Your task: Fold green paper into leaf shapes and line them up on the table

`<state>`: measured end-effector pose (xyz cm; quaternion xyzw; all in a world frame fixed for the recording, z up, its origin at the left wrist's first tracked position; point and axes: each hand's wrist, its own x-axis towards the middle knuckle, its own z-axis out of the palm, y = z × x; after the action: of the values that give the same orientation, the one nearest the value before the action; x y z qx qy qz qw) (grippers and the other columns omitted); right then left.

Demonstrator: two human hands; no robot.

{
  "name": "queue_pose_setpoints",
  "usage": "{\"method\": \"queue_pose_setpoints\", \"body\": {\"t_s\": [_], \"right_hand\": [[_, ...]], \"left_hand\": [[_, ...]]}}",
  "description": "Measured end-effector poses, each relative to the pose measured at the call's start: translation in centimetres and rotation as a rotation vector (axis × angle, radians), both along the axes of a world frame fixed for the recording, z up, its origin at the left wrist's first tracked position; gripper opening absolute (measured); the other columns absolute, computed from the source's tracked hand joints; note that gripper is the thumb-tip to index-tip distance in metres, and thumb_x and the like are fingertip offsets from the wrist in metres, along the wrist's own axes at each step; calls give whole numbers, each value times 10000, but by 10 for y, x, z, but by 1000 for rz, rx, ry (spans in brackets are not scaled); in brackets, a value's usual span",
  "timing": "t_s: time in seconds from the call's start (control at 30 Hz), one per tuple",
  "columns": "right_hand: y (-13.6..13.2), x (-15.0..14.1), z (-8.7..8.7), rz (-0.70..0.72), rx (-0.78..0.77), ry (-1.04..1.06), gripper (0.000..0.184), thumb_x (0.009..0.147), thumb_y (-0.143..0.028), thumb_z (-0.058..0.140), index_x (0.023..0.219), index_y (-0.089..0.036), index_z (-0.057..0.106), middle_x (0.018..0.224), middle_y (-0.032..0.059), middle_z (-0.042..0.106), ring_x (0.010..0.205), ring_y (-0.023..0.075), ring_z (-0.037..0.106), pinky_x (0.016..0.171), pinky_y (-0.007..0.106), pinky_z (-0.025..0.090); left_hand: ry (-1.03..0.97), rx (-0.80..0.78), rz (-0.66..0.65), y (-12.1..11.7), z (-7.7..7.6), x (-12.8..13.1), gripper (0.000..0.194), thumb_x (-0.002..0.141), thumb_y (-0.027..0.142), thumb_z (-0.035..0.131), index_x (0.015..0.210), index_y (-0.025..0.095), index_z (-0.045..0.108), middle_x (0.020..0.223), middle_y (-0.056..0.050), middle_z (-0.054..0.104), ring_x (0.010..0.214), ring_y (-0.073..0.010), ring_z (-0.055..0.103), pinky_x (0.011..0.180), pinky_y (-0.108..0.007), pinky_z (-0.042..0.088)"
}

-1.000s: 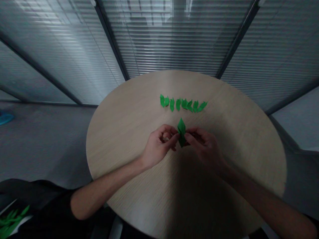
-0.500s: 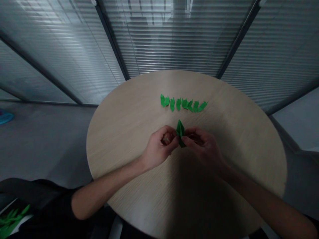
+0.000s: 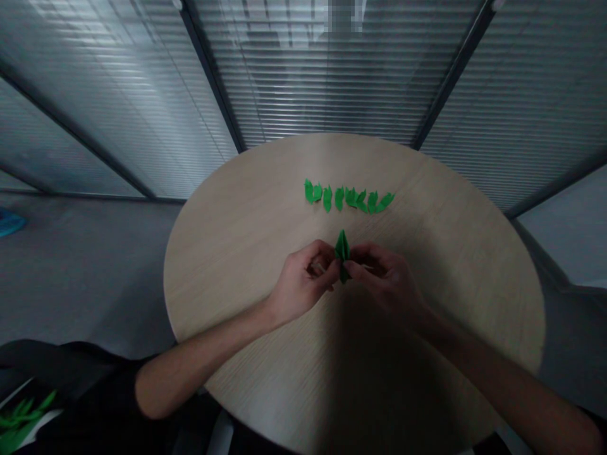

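Observation:
Between my two hands, above the middle of the round table, a folded piece of green paper (image 3: 342,245) stands with its pointed tip away from me. My left hand (image 3: 306,275) pinches its left side with thumb and fingers. On the opposite side, my right hand (image 3: 384,272) grips it the same way, its thumb near the center crease. The fingertips cover part of the paper's lower half. Beyond the hands, several small folded green paper pieces (image 3: 339,198) lie in a loose row on the tabletop.
The light wooden round table (image 3: 227,253) reaches nearly to the glass walls with blinds (image 3: 327,95). At the lower left, more green pieces (image 3: 26,414) rest on something white beside a dark chair (image 3: 71,366). A blue object (image 3: 10,222) shows at the far left.
The green paper has narrowed as its two sides are pressed closer together. Both hands keep their grip and have barely shifted. The row of pieces is unchanged.

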<state>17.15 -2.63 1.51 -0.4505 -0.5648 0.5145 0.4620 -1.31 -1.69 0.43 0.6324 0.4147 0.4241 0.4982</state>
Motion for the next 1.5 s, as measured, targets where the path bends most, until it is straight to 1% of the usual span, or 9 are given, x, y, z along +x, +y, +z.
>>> {"method": "queue_pose_setpoints", "body": {"t_s": [0.3, 0.6, 0.8, 1.0, 1.1, 1.2, 1.3, 1.37, 1.5], "right_hand": [[2, 2, -2, -26, 44, -55, 176, 826, -370, 798, 889, -220, 733, 816, 14, 753, 728, 160, 721, 675, 278, 589], [-1, 5, -4, -59, 132, -135, 148, 829, -356, 820, 892, -236, 760, 790, 4, 774, 715, 173, 749, 682, 297, 614], [-2, 4, -2, -58, 217, -192, 121, 853, -333, 809, 919, -241, 764, 833, 7, 777, 757, 184, 757, 735, 327, 629], [-5, 3, 1, -53, 281, -195, 96, 880, -308, 766, 933, -228, 759, 857, 18, 739, 744, 171, 743, 721, 320, 631], [-5, 2, 2, -61, 235, -117, 89, 921, -301, 701, 905, -222, 740, 861, 17, 713, 747, 150, 729, 690, 284, 620], [-1, 2, 1, -75, 95, 7, 124, 905, -339, 726, 940, -223, 700, 855, 7, 721, 750, 146, 731, 683, 274, 621], [3, 2, 1, 4, -52, 110, 252, 873, -423, 774, 980, -218, 675, 888, 14, 745, 777, 164, 749, 732, 313, 647], [4, 3, 1, 59, -116, 116, 298, 862, -462, 788, 971, -211, 670, 851, 18, 753, 762, 171, 749, 734, 323, 644], [3, 3, 1, 40, -107, 65, 305, 836, -463, 816, 918, -214, 660, 788, 13, 746, 731, 169, 732, 681, 296, 606]], "left_hand": [[69, 56, -21, -2, 3, -1, 202, 975, 351, 619, 934, 153, 632, 645, 4, 649, 546, -104, 635, 491, -189, 497], [-179, -109, -132, 4, 5, 2, 215, 963, 336, 647, 852, 156, 607, 614, 12, 673, 520, -103, 659, 511, -194, 565], [-82, -76, -101, 2, 2, 0, 203, 983, 322, 617, 879, 150, 595, 634, 10, 670, 538, -98, 672, 519, -177, 550], [-93, -89, -81, 1, 1, 0, 173, 970, 279, 612, 861, 158, 556, 671, 15, 644, 570, -100, 678, 543, -189, 577], [-133, -86, -98, 1, 3, 0, 181, 961, 276, 618, 843, 168, 533, 684, 9, 652, 576, -105, 674, 552, -208, 599], [-186, -104, -137, 1, 6, 1, 186, 981, 300, 584, 861, 167, 535, 706, -5, 668, 571, -106, 668, 564, -232, 620], [-190, -125, -173, 1, 7, 1, 195, 986, 325, 581, 883, 166, 538, 683, 4, 650, 542, -107, 652, 517, -229, 604], [-175, -119, -176, 0, 6, 1, 190, 985, 319, 588, 882, 168, 536, 670, 10, 643, 521, -100, 639, 485, -206, 576], [-125, -93, -112, -2, 0, 1, 141, 955, 270, 643, 917, 168, 554, 684, 19, 646, 515, -86, 631, 469, -171, 543]]}}
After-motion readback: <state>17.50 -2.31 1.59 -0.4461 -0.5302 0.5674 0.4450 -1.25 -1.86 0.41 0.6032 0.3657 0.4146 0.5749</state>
